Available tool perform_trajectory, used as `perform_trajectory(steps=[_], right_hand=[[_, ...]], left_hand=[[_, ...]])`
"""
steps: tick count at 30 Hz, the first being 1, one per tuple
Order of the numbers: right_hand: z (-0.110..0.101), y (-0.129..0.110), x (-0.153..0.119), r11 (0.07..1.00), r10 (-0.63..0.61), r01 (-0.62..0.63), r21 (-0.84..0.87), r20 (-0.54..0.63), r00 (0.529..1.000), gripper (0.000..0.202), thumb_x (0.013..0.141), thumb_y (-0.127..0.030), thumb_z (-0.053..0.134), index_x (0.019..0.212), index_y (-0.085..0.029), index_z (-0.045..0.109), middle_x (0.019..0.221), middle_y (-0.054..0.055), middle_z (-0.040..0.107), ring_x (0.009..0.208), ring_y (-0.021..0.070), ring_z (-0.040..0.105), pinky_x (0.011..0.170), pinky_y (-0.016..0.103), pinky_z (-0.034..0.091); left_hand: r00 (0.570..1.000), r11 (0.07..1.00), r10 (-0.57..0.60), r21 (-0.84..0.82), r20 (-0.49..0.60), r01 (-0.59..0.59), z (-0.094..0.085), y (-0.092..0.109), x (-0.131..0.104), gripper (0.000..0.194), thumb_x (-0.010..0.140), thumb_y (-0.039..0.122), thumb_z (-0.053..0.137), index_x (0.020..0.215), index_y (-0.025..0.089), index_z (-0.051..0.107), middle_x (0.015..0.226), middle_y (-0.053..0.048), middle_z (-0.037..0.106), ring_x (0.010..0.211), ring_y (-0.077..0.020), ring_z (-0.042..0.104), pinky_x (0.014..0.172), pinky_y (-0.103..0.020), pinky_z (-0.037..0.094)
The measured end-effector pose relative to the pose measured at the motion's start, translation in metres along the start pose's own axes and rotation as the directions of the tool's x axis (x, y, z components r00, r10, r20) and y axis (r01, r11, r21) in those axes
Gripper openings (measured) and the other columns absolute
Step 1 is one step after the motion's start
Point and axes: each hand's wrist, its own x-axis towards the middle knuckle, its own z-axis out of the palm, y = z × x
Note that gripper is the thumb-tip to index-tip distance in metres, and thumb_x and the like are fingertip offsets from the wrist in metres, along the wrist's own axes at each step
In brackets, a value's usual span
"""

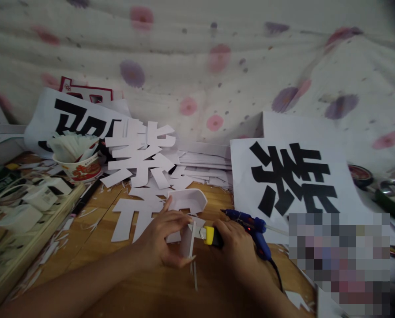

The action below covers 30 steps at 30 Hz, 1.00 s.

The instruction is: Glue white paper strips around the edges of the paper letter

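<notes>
Near the middle of the wooden table [144, 282], my left hand [167, 240] grips a small white board piece [187, 240] on edge between thumb and fingers. My right hand [233, 243] is wrapped round a yellow and black utility knife [211, 236], whose blade meets the upper part of that piece. A thin white strip [195, 276] hangs below the piece. Just beyond my left hand lies a white bent-edge shape [188, 201]. A blue glue gun [250, 222] with a small red light rests beside my right hand.
White cut-out characters [141, 154] are stacked behind my left hand. A bowl of glue sticks [81, 170] and a power strip [35, 251] stand left. A printed sheet [296, 132] leans at the right. Paper scraps litter the table; a floral cloth hangs behind.
</notes>
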Motion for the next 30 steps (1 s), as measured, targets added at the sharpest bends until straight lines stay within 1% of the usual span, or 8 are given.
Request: perform_trajectory(steps=[6,10,14,17,21,24,28,30], right_hand=[[0.000,-0.002,-0.002,0.999,0.018,-0.018,0.032,0.007,1.000,0.008,0.062,-0.016,0.055,0.069,-0.020,0.056,0.063,0.001,0.064,0.060,0.0181,0.058,0.055,0.026,0.033],[-0.002,-0.005,-0.003,0.996,0.055,-0.059,0.066,0.058,0.997,0.010,0.061,-0.015,0.054,0.069,-0.021,0.055,0.064,0.000,0.064,0.061,0.0175,0.058,0.054,0.025,0.032],[-0.002,0.000,-0.004,0.987,0.139,-0.145,0.074,0.082,0.987,0.011,0.063,-0.016,0.055,0.073,-0.021,0.057,0.067,0.001,0.065,0.063,0.0183,0.059,0.054,0.025,0.034],[-0.001,0.005,-0.005,0.980,0.186,-0.190,0.051,0.079,0.979,0.012,0.066,-0.017,0.055,0.076,-0.022,0.058,0.069,0.001,0.066,0.064,0.0187,0.061,0.055,0.025,0.036],[0.005,0.007,-0.008,0.972,0.235,-0.232,-0.038,0.093,0.968,0.013,0.071,-0.021,0.055,0.083,-0.022,0.059,0.070,0.002,0.067,0.063,0.0190,0.062,0.052,0.025,0.036],[0.013,0.009,-0.011,0.949,0.277,-0.263,-0.172,0.061,0.959,0.025,0.077,-0.028,0.054,0.099,-0.017,0.056,0.076,0.007,0.067,0.068,0.0224,0.064,0.056,0.028,0.041],[0.023,0.013,-0.018,0.941,0.206,-0.185,-0.283,0.045,0.978,0.033,0.082,-0.023,0.051,0.112,-0.009,0.049,0.086,0.014,0.066,0.075,0.0245,0.064,0.062,0.031,0.043],[0.024,0.015,-0.019,0.941,0.170,-0.150,-0.302,0.041,0.985,0.033,0.084,-0.024,0.049,0.113,-0.009,0.048,0.088,0.015,0.066,0.080,0.0250,0.064,0.063,0.031,0.044]], left_hand=[[1.000,1.000,0.015,-0.004,0.007,-0.015,-0.001,-0.002,0.000,0.055,0.056,0.032,0.070,0.107,0.019,0.056,0.098,-0.006,0.066,0.090,-0.0220,0.062,0.111,-0.055,0.008],[0.998,0.999,0.050,-0.022,0.030,-0.049,-0.004,-0.004,0.000,0.054,0.055,0.031,0.068,0.106,0.019,0.056,0.097,-0.005,0.067,0.090,-0.0225,0.062,0.111,-0.055,0.012],[0.993,0.996,0.059,-0.073,0.106,-0.051,-0.008,0.003,0.003,0.048,0.053,0.034,0.068,0.098,0.020,0.060,0.090,-0.003,0.067,0.084,-0.0214,0.063,0.111,-0.052,0.012],[0.989,0.995,0.038,-0.092,0.141,-0.025,-0.010,0.007,0.004,0.047,0.054,0.034,0.068,0.098,0.020,0.059,0.090,-0.003,0.066,0.084,-0.0202,0.063,0.112,-0.052,0.009],[0.997,0.998,0.030,-0.064,0.075,-0.025,-0.011,0.003,0.004,0.055,0.057,0.030,0.070,0.108,0.021,0.055,0.100,-0.005,0.065,0.095,-0.0222,0.061,0.111,-0.055,0.007],[0.995,0.998,0.007,-0.067,0.097,-0.001,-0.013,0.000,0.004,0.060,0.062,0.031,0.071,0.117,0.022,0.049,0.109,-0.006,0.063,0.104,-0.0223,0.058,0.111,-0.055,0.005],[0.987,0.993,-0.037,-0.102,0.154,0.053,-0.017,0.001,0.003,0.066,0.068,0.035,0.070,0.126,0.026,0.041,0.120,-0.006,0.057,0.115,-0.0238,0.051,0.111,-0.055,0.002],[0.982,0.977,-0.066,-0.187,0.177,0.099,-0.017,0.002,0.002,0.066,0.069,0.035,0.070,0.127,0.027,0.039,0.124,-0.007,0.055,0.119,-0.0250,0.049,0.111,-0.054,0.010]])
